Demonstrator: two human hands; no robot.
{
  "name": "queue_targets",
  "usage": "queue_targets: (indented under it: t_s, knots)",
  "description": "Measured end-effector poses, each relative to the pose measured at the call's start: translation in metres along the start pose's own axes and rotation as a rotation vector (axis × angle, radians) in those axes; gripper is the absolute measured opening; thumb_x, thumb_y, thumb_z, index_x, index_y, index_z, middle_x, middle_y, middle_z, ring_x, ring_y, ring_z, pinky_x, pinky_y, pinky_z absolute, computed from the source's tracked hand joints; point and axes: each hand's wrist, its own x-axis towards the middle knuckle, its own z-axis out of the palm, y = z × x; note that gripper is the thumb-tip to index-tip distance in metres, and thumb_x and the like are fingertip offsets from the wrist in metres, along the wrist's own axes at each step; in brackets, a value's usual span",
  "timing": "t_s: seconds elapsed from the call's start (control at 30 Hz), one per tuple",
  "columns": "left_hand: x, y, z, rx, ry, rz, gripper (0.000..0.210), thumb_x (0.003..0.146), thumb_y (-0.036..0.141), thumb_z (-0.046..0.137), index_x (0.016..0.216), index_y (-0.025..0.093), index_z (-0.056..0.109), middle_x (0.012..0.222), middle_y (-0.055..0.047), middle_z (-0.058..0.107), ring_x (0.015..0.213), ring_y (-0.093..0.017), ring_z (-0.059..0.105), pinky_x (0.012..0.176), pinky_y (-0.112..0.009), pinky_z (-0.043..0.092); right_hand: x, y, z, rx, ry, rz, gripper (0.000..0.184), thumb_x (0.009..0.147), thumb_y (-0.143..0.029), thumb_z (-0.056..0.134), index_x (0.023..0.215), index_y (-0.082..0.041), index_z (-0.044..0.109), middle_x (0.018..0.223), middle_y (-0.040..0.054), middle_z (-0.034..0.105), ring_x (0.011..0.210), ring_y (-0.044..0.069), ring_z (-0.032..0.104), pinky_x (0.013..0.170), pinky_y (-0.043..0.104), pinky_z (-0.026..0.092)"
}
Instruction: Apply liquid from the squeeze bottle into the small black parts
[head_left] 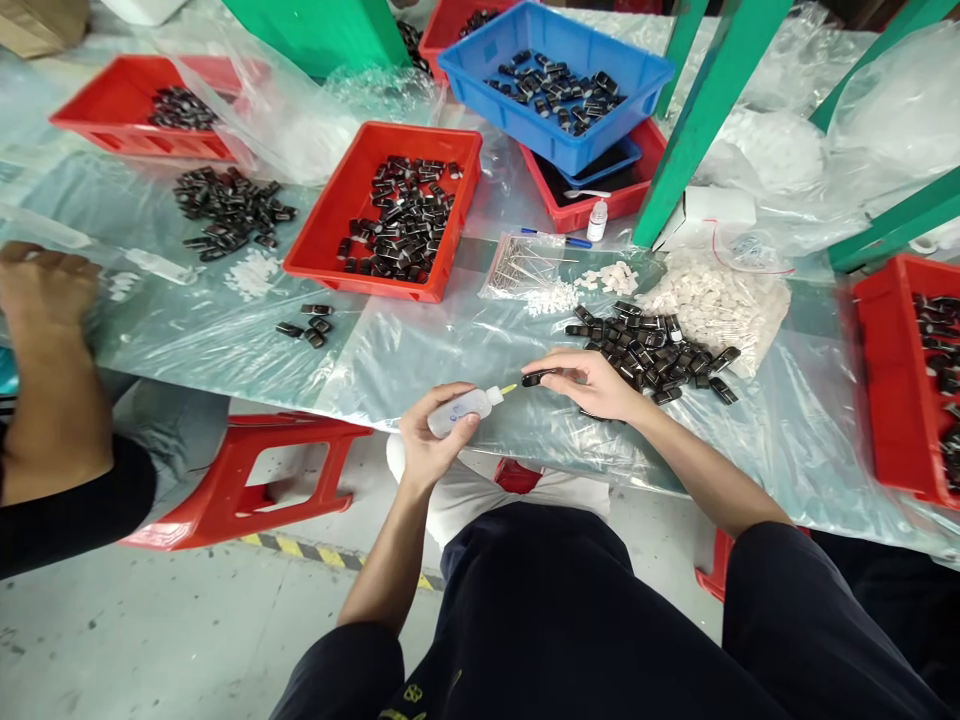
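My left hand (431, 435) is closed round a translucent squeeze bottle (454, 412) with a thin yellow nozzle, which points right. Just beyond the nozzle tip, my right hand (592, 382) pinches a small glossy black part (536, 378) between thumb and fingers. Nozzle and part look slightly apart. Beside my right hand lies a pile of similar black parts (652, 345). Behind that pile are small white pieces (553, 298), flatter white pieces (611, 278) and a clear bag of white pieces (724, 300).
A red bin (322, 240) of black parts stands left of centre. A blue bin (480, 85) rests on a red one. Green posts (705, 130) rise at the back right. A co-worker's hand (49, 285) is at far left, near a red stool (300, 430).
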Motion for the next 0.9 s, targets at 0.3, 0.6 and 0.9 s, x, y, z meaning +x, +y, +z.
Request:
queue_targets:
  t_s: [0.3,0.6,0.9]
  knots:
    - [0.005,0.001,-0.014,-0.006,-0.114,0.010,0.044,0.077,0.050,0.086,0.107,0.020,0.078,0.092,-0.006,0.076,0.076,-0.019,0.069,0.068,-0.031,0.056,-0.001,0.000,0.007,0.048,-0.036,0.079,0.029,0.099,-0.041,0.069,0.115,-0.020,0.082,0.097,0.0066,0.078,0.065,0.012,0.054,0.052,0.024,0.035]
    - [0.004,-0.004,-0.013,-0.110,-0.131,0.019,0.042,0.080,0.051,0.085,0.107,0.020,0.081,0.091,-0.007,0.075,0.077,-0.019,0.067,0.068,-0.031,0.054,-0.002,-0.001,0.007,0.111,-0.044,0.074,0.029,0.097,-0.041,0.071,0.113,-0.020,0.083,0.092,0.0064,0.076,0.065,0.013,0.055,0.053,0.025,0.037]
    - [0.003,-0.004,-0.011,-0.136,-0.110,-0.011,0.045,0.079,0.057,0.084,0.104,0.020,0.083,0.089,-0.008,0.075,0.075,-0.020,0.065,0.067,-0.032,0.052,-0.002,-0.002,0.008,0.089,-0.042,0.025,0.032,0.099,-0.047,0.069,0.111,-0.020,0.082,0.088,0.0041,0.072,0.060,0.010,0.048,0.051,0.025,0.034]
